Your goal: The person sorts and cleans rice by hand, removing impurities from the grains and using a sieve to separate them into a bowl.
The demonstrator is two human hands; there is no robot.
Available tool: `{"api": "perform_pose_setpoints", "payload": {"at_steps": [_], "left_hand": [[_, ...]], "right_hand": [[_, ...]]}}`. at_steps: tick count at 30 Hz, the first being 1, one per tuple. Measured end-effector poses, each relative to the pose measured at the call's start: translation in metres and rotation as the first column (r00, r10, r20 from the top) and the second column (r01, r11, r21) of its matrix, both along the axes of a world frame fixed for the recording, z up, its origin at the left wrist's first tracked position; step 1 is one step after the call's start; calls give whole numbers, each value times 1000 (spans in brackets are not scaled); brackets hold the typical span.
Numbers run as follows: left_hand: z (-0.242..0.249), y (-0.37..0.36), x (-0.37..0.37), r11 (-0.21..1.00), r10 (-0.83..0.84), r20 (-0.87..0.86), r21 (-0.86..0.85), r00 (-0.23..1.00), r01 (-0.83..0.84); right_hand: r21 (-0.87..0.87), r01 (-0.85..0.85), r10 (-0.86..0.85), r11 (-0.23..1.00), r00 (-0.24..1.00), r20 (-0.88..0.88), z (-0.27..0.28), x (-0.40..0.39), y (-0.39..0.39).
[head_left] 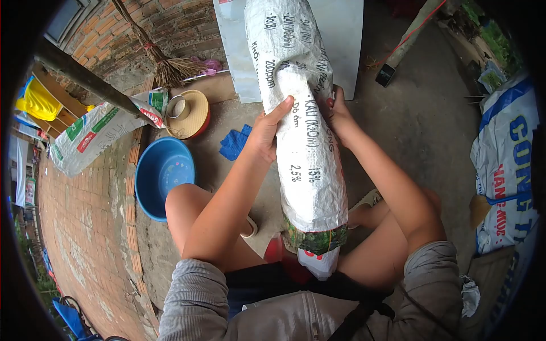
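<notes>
A long white woven fertilizer sack (310,170) with black print stretches from my lap up to the top of the view. It looks full or wrapped round something; what is inside is hidden. My left hand (266,132) grips its left side, thumb lying on top and the other fingers hidden beneath. On the opposite side my right hand (340,118) holds the sack's edge, its fingers partly out of sight behind it. A green printed band (317,238) and a white plastic end (319,262) show at the sack's lower end, near a red object (282,256) between my legs.
To the left stand a blue basin (149,179) and a round woven tray (196,116) with a metal bowl on it. A blue cloth (234,142) lies on the floor. Behind the sack is a grey panel (236,62). Large printed sacks (503,165) stand at the right.
</notes>
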State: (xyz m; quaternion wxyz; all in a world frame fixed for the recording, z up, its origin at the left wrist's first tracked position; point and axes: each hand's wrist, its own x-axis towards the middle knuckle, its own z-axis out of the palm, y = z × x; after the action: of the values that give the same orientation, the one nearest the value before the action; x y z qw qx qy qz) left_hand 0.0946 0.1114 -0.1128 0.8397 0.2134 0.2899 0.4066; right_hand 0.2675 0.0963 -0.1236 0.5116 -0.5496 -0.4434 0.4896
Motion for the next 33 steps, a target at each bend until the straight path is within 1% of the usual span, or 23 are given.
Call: {"api": "perform_pose_setpoints", "payload": {"at_steps": [1, 2, 3, 4, 5, 7, 9, 10, 12, 14, 15, 17, 19, 21, 22, 23, 24, 25, 27, 29, 30, 31, 33], "left_hand": [[2, 1, 0, 998, 47, 1, -33, 999, -47], [5, 1, -1, 998, 46, 4, -34, 999, -46], [9, 1, -1, 993, 113, -47, -11, 993, -113], [13, 2, -1, 984, 178, -97, 14, 979, -178], [16, 2, -1, 984, 176, -96, 13, 980, -175], [19, 3, -1, 974, 225, -171, 57, 959, -218], [12, 5, -1, 963, 270, -209, 82, 940, -258], [9, 5, 0, 948, 313, -233, 127, 921, -291], [10, 4, 1, 931, 357, -253, 175, 899, -320], [13, 4, 1, 897, 430, -316, 258, 846, -359], [11, 4, 2, 898, 427, -316, 257, 847, -357], [6, 3, 2, 875, 452, -324, 343, 831, -342], [-2, 1, 4, 876, 435, -342, 376, 833, -302], [-6, -4, 10, 891, 390, -395, 391, 832, -232], [-5, -8, 14, 891, 387, -413, 398, 824, -218], [-2, -12, 17, 891, 383, -432, 405, 816, -204], [-4, -10, 18, 869, 359, -428, 478, 829, -130], [-5, -9, 19, 871, 327, -482, 487, 813, -62], [-12, -2, 18, 821, 364, -686, 556, 630, 132], [-10, 7, 13, 832, 357, -671, 545, 650, 105], [-6, 9, 11, 841, 352, -652, 535, 672, 78], [-2, 8, 8, 896, 297, -628, 444, 720, 18], [-19, 29, -5, 960, 211, -552, 271, 807, -65]], "right_hand": [[-50, 67, -66, 996, 998, 14, 2, 0, -1], [-61, 149, -141, 987, 983, 116, 1, 0, 0], [-61, 150, -142, 987, 983, 118, 1, 1, -1], [-78, 103, -99, 992, 994, 53, 2, 2, -2], [-92, 56, -57, 994, 998, -12, 6, 1, -4], [-101, 54, -57, 993, 998, -20, 20, -1, -9], [-196, -2, -17, 981, 995, -95, 29, -5, -8], [-196, -3, -16, 981, 995, -96, 27, -4, -6], [-139, -20, 23, 990, 1000, 17, 23, -2, -4], [-122, -39, 36, 992, 999, -21, 28, -6, -8], [-106, -56, 50, 993, 997, -60, 32, -9, -11], [-97, -90, 87, 991, 996, -38, 40, -14, -20], [-89, -130, 128, 988, 992, -18, 32, -19, -20], [-82, -74, 76, 994, 997, 12, -1, -22, -13], [-86, -35, 28, 996, 996, -80, -13, -20, -11], [-85, -37, 30, 996, 996, -83, -16, -18, -11], [-151, -75, 39, 986, 973, -228, -18, -16, -12], [-210, -121, 35, 970, 928, -370, -21, -16, -13], [-219, -123, 17, 968, 902, -431, -34, -22, -14], [-239, -59, -68, 969, 868, -491, -41, -26, -17], [-267, -45, -88, 963, 881, -466, -40, -26, -17], [-267, -43, -89, 963, 882, -463, -38, -25, -17], [-246, 9, -128, 969, 872, -473, -33, -24, -15]]}}
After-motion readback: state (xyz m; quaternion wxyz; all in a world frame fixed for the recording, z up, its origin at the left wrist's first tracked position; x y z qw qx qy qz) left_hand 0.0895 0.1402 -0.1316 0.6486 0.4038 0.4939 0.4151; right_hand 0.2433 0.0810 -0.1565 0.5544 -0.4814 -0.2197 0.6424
